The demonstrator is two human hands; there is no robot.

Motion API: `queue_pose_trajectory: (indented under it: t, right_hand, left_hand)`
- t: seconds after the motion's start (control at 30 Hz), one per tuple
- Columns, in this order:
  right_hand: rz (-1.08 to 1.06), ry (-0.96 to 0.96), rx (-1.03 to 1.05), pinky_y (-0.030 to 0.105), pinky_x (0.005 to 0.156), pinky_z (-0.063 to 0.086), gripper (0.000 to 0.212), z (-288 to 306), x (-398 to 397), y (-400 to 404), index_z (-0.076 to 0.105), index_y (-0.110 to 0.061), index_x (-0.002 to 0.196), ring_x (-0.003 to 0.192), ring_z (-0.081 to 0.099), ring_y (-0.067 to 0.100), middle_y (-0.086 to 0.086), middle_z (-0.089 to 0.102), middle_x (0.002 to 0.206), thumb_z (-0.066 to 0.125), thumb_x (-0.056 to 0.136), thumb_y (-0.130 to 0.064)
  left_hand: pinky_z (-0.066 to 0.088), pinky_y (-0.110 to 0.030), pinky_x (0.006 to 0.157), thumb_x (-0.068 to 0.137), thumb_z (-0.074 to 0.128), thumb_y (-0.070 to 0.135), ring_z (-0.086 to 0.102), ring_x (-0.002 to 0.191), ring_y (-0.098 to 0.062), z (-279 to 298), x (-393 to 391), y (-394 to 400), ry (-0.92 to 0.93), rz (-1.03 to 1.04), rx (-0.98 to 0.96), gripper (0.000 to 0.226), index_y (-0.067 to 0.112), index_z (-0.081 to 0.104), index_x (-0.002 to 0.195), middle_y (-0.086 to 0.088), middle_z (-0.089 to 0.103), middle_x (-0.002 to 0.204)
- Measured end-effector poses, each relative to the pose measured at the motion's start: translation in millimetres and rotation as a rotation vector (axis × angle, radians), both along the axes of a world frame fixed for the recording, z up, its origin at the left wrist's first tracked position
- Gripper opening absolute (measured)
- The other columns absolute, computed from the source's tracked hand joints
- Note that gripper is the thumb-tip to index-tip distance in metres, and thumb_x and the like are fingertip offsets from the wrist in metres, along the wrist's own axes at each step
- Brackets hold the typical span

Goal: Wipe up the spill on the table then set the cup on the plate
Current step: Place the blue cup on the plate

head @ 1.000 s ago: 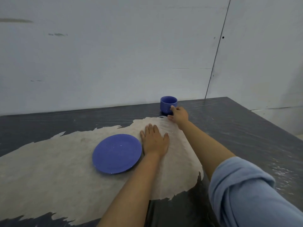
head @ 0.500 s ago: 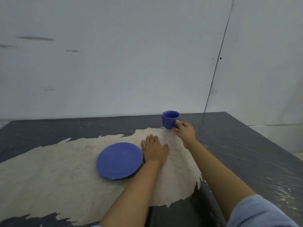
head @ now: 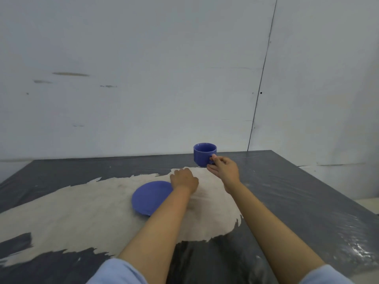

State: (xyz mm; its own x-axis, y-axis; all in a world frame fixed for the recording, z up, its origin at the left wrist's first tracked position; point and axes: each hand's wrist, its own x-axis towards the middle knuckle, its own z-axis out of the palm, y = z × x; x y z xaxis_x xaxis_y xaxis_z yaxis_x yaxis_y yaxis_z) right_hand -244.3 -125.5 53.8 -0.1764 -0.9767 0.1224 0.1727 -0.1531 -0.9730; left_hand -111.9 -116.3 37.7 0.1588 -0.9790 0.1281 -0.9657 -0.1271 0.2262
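Observation:
A blue cup (head: 203, 153) hangs upright a little above the far part of the table, held by its handle in my right hand (head: 224, 168). A blue plate (head: 150, 196) lies on a large beige paper sheet (head: 82, 214) near the table's middle. My left hand (head: 183, 179) rests palm down on the sheet, fingers slightly curled, touching the plate's right rim. The cup is behind and to the right of the plate. No spill or wiping cloth is visible.
The dark grey table (head: 297, 201) is covered in shiny plastic film. A white wall (head: 143, 78) stands close behind its far edge. The table's right edge runs diagonally toward me.
My right hand has closed on the cup's handle and lifted the cup off the table. My left hand has curled slightly beside the plate. The camera has tilted up.

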Motion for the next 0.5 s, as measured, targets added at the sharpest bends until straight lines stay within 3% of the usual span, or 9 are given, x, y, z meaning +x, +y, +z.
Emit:
queue_pose_trajectory:
  t: [0.2, 0.33, 0.5]
  right_hand:
    - [0.052, -0.028, -0.011, 0.021, 0.066, 0.06, 0.023, 3, 32, 43, 0.066, -0.002, 0.104, 0.088, 0.073, 0.021, 0.012, 0.073, 0.098, 0.062, 0.094, -0.023]
    - [0.09, -0.023, 0.013, 0.017, 0.06, 0.058, 0.022, -5, 59, 70, 0.065, -0.003, 0.102, 0.08, 0.073, 0.016, 0.009, 0.072, 0.094, 0.062, 0.094, -0.023]
    - [0.104, 0.09, 0.04, 0.022, 0.067, 0.059, 0.013, -29, 89, 91, 0.067, -0.012, 0.092, 0.083, 0.073, 0.016, 0.009, 0.074, 0.096, 0.062, 0.094, -0.025]
  left_hand:
    - [0.042, -0.038, 0.09, 0.097, 0.042, 0.031, 0.057, 0.111, -0.03, 5, 57, 42, 0.069, 0.04, -0.159, 0.034, 0.007, 0.06, 0.114, -0.012, 0.063, 0.12]
    - [0.038, -0.042, 0.098, 0.097, 0.04, 0.029, 0.05, 0.123, -0.031, -1, 95, 73, 0.113, 0.122, -0.193, 0.039, 0.007, 0.057, 0.125, -0.013, 0.058, 0.131]
    - [0.039, -0.044, 0.1, 0.099, 0.039, 0.03, 0.049, 0.125, -0.032, -22, 128, 107, 0.195, 0.193, -0.198, 0.043, 0.007, 0.049, 0.134, -0.013, 0.053, 0.137]
